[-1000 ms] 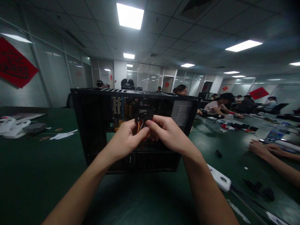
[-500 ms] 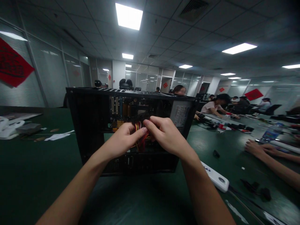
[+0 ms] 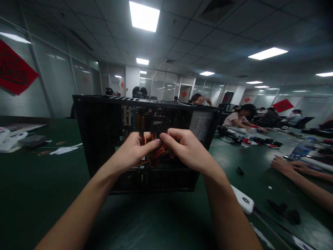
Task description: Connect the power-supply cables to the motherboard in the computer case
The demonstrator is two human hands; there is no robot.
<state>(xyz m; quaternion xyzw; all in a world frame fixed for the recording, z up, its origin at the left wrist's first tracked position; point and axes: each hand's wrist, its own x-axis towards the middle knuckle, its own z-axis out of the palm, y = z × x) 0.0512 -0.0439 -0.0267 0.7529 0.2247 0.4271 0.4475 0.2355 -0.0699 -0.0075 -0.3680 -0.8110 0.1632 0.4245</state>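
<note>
Two bare hands meet over a bundle of coloured cables (image 3: 161,150) at the open side of a black computer case (image 3: 82,132) standing on a green worktop (image 3: 44,194). The cables lie between the hands, just beyond the thumbs; the bundle's length slants down and to the left from the right fingertips, with yellow strands against the left fingers and red ones nearer the right thumb. The left hand (image 3: 135,148) grasps the strands between thumb and curled fingers; the right hand (image 3: 183,146) appears to pinch the same bundle, its fingertips partly hidden. Both forearms reach forward and inward, thumbs almost touching, backs of the hands outward. Behind the cables is a circuit board (image 3: 142,121); to the right, a white power strip (image 3: 244,200) lies near the right forearm
</note>
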